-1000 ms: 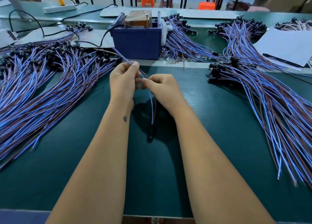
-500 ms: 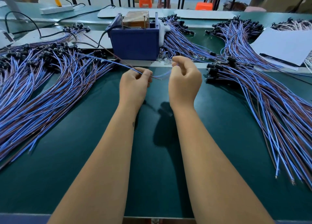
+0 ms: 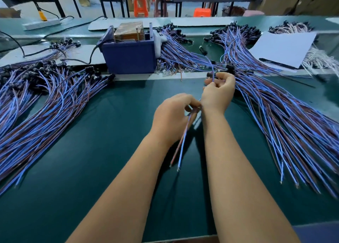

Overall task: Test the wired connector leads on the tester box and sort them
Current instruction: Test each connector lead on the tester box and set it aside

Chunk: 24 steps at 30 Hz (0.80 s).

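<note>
Now both hands, left hand (image 3: 172, 118) and right hand (image 3: 219, 94), pinch one lead (image 3: 183, 143).

The left pile of leads (image 3: 45, 110) runs off the frame's left edge, far from the tester box (image 3: 129, 58). The right pile (image 3: 286, 118) is motion-blurred and cut at the right edge. The right hand (image 3: 218, 92) hides its lead's connector.

At the centre of the frame a wire pair (image 3: 180, 147) is pinched by the left hand (image 3: 172, 116), its bare ends hanging over the green tabletop (image 3: 110, 151). Just above, another wire (image 3: 212, 72) is gripped by the right hand (image 3: 218, 94). A blue box (image 3: 130, 57) is seen upper centre, with wire piles at left (image 3: 45, 110) and right (image 3: 284, 114).
</note>
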Each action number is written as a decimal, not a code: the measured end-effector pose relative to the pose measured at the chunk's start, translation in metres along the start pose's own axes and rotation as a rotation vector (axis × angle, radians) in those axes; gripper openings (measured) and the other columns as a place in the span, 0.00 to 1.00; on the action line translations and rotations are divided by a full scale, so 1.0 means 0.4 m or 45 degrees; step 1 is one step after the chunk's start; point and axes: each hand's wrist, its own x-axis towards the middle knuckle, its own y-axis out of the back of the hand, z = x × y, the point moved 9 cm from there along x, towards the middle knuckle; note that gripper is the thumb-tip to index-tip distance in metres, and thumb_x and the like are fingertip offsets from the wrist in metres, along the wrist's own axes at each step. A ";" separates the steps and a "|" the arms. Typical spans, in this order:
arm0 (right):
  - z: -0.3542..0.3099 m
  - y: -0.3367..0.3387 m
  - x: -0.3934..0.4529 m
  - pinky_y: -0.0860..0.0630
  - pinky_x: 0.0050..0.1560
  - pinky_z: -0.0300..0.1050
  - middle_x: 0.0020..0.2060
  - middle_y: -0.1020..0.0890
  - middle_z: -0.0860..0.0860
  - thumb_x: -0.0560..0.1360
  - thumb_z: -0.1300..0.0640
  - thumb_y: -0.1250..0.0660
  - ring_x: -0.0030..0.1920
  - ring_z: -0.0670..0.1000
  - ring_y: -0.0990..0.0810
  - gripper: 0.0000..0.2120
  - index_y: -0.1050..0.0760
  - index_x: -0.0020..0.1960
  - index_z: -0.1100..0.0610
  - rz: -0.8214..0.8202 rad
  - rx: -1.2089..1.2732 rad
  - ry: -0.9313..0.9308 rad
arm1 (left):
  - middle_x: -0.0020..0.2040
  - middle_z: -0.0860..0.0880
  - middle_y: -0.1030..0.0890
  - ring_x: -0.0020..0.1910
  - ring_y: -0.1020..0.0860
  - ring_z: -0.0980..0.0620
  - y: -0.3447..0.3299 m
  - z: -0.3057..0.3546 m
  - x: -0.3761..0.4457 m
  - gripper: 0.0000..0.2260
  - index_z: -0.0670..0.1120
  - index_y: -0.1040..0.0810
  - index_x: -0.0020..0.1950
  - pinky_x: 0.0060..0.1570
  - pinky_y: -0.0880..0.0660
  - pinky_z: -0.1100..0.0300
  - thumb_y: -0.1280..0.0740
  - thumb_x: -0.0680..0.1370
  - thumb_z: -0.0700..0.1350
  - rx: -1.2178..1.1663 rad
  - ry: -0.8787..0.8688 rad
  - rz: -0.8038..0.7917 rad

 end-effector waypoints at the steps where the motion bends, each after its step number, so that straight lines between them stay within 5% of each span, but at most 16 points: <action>1: -0.004 0.013 0.016 0.24 0.47 0.50 0.39 0.19 0.48 0.74 0.71 0.47 0.44 0.54 0.20 0.16 0.33 0.50 0.52 -0.016 -0.050 0.018 | 0.41 0.53 0.19 0.39 0.23 0.53 -0.022 0.017 -0.002 0.05 0.46 0.17 0.45 0.41 0.22 0.52 0.29 0.72 0.39 -0.003 -0.027 -0.039; 5: -0.050 0.061 0.087 0.23 0.48 0.51 0.42 0.17 0.51 0.72 0.70 0.45 0.45 0.53 0.19 0.16 0.29 0.51 0.53 -0.164 -0.325 0.190 | 0.47 0.51 0.20 0.47 0.23 0.50 -0.108 0.085 -0.010 0.06 0.46 0.20 0.51 0.45 0.24 0.49 0.30 0.74 0.40 0.006 -0.075 -0.183; 9: -0.097 0.125 0.156 0.32 0.39 0.44 0.47 0.17 0.49 0.74 0.68 0.44 0.47 0.52 0.22 0.17 0.27 0.57 0.52 -0.194 -0.726 0.352 | 0.57 0.46 0.19 0.56 0.24 0.43 -0.180 0.179 -0.039 0.13 0.42 0.20 0.59 0.51 0.26 0.52 0.33 0.74 0.36 -0.033 -0.287 -0.351; 12: -0.111 0.157 0.187 0.27 0.52 0.50 0.54 0.17 0.52 0.73 0.68 0.44 0.55 0.58 0.22 0.21 0.26 0.61 0.53 -0.188 -0.987 0.360 | 0.57 0.47 0.18 0.57 0.25 0.45 -0.215 0.223 -0.059 0.12 0.41 0.20 0.58 0.50 0.27 0.53 0.32 0.74 0.36 -0.029 -0.401 -0.412; 15: -0.121 0.147 0.174 0.33 0.61 0.52 0.58 0.20 0.56 0.74 0.64 0.42 0.63 0.61 0.28 0.22 0.27 0.66 0.53 -0.181 -1.145 0.396 | 0.55 0.46 0.18 0.57 0.26 0.44 -0.224 0.228 -0.058 0.09 0.38 0.20 0.54 0.49 0.26 0.50 0.34 0.74 0.36 0.006 -0.396 -0.422; 21: -0.131 0.027 0.063 0.30 0.56 0.49 0.54 0.18 0.54 0.76 0.61 0.41 0.58 0.58 0.25 0.16 0.23 0.60 0.54 -0.307 -0.851 0.488 | 0.48 0.39 0.19 0.48 0.24 0.37 -0.158 0.133 -0.009 0.07 0.35 0.21 0.43 0.44 0.27 0.45 0.37 0.73 0.36 -0.041 -0.071 -0.242; 24: -0.111 -0.048 -0.007 0.31 0.47 0.44 0.50 0.18 0.51 0.76 0.62 0.41 0.53 0.54 0.23 0.14 0.22 0.57 0.54 -0.396 -0.600 0.399 | 0.40 0.40 0.21 0.42 0.25 0.36 -0.092 0.026 0.013 0.10 0.42 0.28 0.33 0.35 0.32 0.49 0.36 0.74 0.37 -0.037 0.262 -0.084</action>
